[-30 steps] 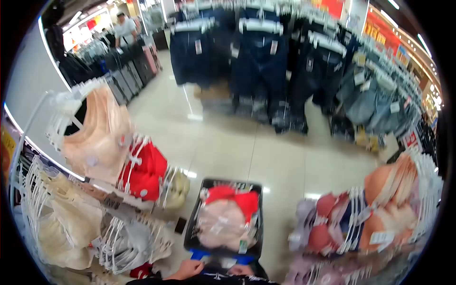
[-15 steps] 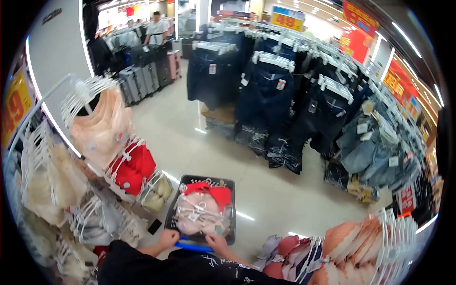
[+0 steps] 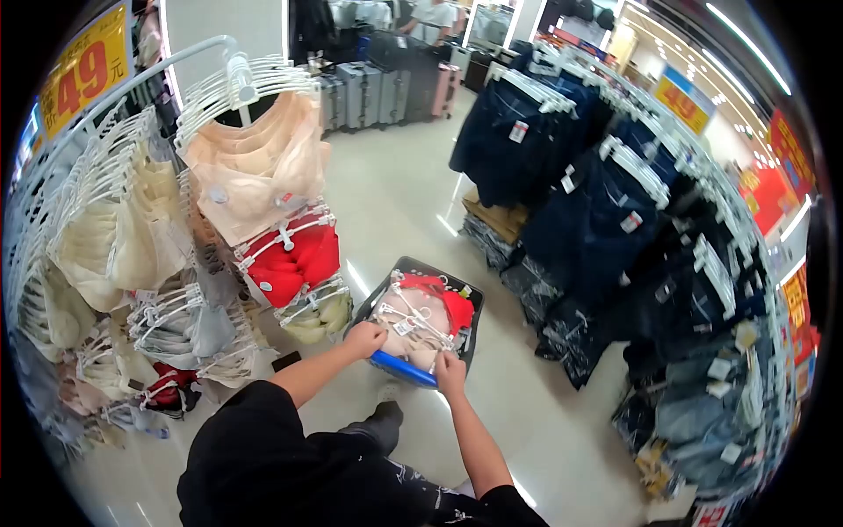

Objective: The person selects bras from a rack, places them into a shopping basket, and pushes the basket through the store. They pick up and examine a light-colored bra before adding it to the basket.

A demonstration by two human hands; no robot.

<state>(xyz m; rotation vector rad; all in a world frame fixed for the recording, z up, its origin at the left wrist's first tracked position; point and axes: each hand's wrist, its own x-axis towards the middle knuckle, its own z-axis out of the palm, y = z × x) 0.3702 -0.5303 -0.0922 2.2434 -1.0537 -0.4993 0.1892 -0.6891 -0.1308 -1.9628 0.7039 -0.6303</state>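
Observation:
A dark basket (image 3: 479,329) stands in front of me, with pink bras (image 3: 413,314) and a red garment (image 3: 457,309) on white hangers inside. Its blue handle (image 3: 402,367) faces me. My left hand (image 3: 364,340) is closed at the handle's left end, and my right hand (image 3: 450,372) is closed at its right end. Left of the basket hang peach bras (image 3: 259,158), red bras (image 3: 294,259) and pale yellow-green ones (image 3: 318,316) on white hangers.
Racks of cream bras (image 3: 123,237) line the left side. Dark jeans (image 3: 597,211) and lighter denim (image 3: 702,395) hang on the right. Grey suitcases (image 3: 362,92) stand at the back, near a person (image 3: 432,18). A yellow price sign (image 3: 88,70) is at upper left.
The view has turned left, so the racks appear further right. The basket sits further right and higher in view, with both arms stretched out more and one of my legs now visible.

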